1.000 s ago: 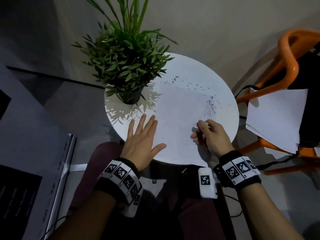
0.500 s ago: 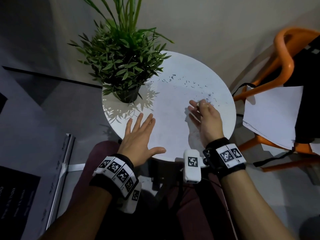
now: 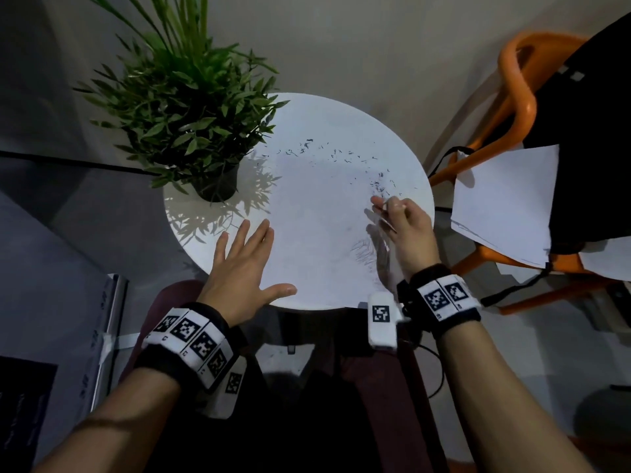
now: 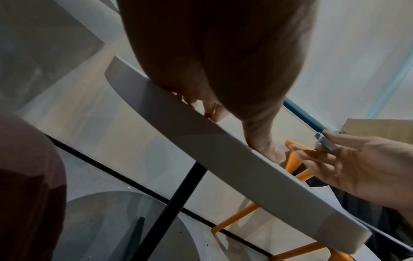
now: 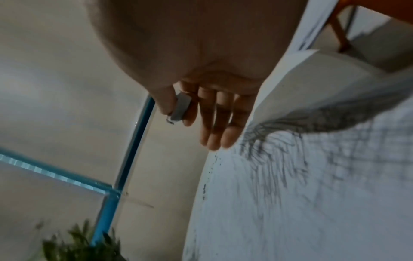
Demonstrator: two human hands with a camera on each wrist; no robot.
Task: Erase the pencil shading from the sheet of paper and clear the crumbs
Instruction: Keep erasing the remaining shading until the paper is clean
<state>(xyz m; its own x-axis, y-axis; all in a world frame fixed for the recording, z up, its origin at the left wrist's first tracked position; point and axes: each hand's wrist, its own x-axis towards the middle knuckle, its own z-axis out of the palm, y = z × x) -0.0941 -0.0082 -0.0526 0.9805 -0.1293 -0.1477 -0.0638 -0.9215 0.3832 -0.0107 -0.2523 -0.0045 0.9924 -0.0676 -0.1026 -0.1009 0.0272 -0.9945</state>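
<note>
A white sheet of paper [image 3: 317,213] lies on the round white table [image 3: 345,114]. My left hand [image 3: 244,268] presses flat on the sheet's near left part, fingers spread. My right hand [image 3: 397,218] is over the sheet's right side and pinches a small grey eraser [image 5: 182,107] between thumb and forefinger, the other fingers [image 5: 215,127] straight. Leftover pencil shading [image 3: 362,255] sits just nearer me than that hand, blurred in the right wrist view as pencil shading [image 5: 279,159]. Dark crumbs [image 3: 341,156] lie scattered along the far part, with more crumbs [image 3: 379,186] just beyond my fingertips.
A potted green plant [image 3: 191,114] stands on the table's far left. An orange chair [image 3: 515,107] at the right holds loose white papers [image 3: 505,206] and a black item. The table edge [image 4: 223,159] is close to my lap.
My right hand, still holding the eraser, moved away from me past the shading toward the crumbs, its free fingers now stretched out. The left hand stayed flat on the sheet.
</note>
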